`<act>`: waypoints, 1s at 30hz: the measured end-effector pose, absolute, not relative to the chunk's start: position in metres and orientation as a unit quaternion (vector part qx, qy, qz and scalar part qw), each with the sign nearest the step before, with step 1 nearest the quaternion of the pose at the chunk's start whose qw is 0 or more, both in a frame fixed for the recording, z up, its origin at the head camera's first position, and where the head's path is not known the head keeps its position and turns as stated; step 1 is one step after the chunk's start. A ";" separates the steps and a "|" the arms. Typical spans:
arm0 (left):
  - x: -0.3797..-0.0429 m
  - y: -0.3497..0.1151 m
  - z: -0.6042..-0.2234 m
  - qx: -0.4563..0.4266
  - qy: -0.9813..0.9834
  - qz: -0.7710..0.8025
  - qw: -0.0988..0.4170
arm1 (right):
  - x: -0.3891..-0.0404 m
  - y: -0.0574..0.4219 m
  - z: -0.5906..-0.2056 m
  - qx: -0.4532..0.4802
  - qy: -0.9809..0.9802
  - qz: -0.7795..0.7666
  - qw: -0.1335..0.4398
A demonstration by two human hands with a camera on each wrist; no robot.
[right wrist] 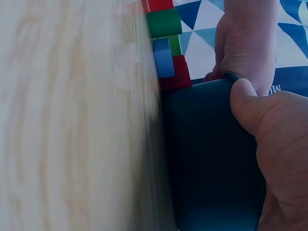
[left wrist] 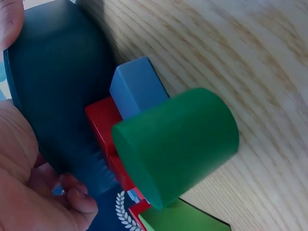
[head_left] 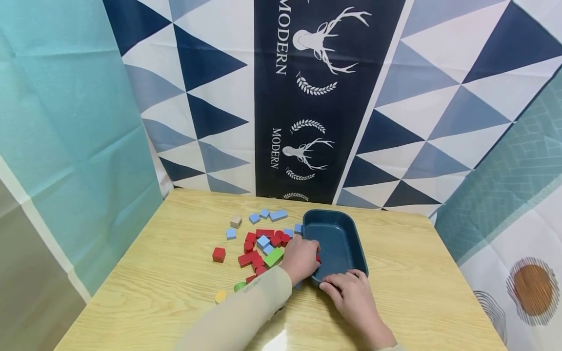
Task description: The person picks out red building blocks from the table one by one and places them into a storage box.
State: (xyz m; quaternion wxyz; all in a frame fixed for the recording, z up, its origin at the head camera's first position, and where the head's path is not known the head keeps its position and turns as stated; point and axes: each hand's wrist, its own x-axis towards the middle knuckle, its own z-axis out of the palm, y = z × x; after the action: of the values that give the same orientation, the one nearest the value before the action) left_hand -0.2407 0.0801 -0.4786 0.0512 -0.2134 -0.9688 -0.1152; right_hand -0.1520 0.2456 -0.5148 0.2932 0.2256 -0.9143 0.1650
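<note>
Apparently pinching a red piece [head_left: 318, 259] in the left hand [head_left: 300, 258], over the left side of the dark-blue tray [head_left: 337, 243] (lower frame, right of centre, long axis running roughly upward); gripping its near rim with the right hand [head_left: 352, 298].

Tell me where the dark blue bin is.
In the head view, the dark blue bin stands right of the block pile on the wooden table, with the right hand at its near rim.
</note>
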 end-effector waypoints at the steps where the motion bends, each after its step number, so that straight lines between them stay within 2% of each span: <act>1: -0.240 0.081 -0.480 -0.214 -0.970 -0.106 0.053 | -0.152 0.246 -0.515 0.225 -0.914 0.166 0.294; 30: -0.244 0.085 -0.485 -0.202 -0.974 -0.095 0.035 | -0.153 0.246 -0.516 0.228 -0.910 0.164 0.305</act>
State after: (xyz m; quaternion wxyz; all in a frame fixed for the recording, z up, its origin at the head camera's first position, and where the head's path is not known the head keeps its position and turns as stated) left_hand -0.2438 0.0850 -0.4854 0.0347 -0.2025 -0.9741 -0.0947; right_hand -0.1526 0.2459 -0.5160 0.3046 0.2277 -0.9102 0.1641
